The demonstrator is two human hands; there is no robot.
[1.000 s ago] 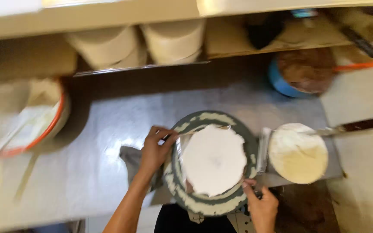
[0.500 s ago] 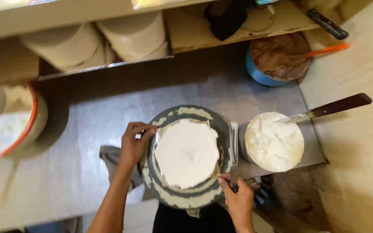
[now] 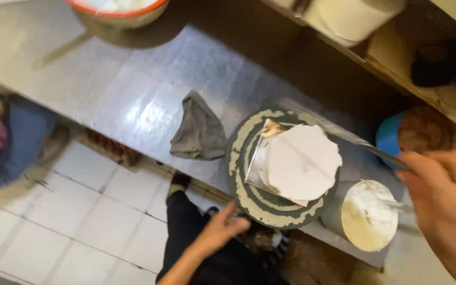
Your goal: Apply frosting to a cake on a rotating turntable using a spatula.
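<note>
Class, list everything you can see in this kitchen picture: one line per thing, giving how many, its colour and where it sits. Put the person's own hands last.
Turntable: one, dark with pale smears, counter's front edge.
Cake: one, white, on a silver board on the turntable.
Long spatula: one, metal, above the cake.
Cream bowl: one, off-white, right of the turntable.
Cloth: one, grey, left of the turntable.
Counter: one, steel.
Orange-rimmed bowl: one, top edge.
Blue bowl: one, brown contents, far right.
Left hand: below the turntable, empty.
Right hand: far right, at the spatula's handle end.
</note>
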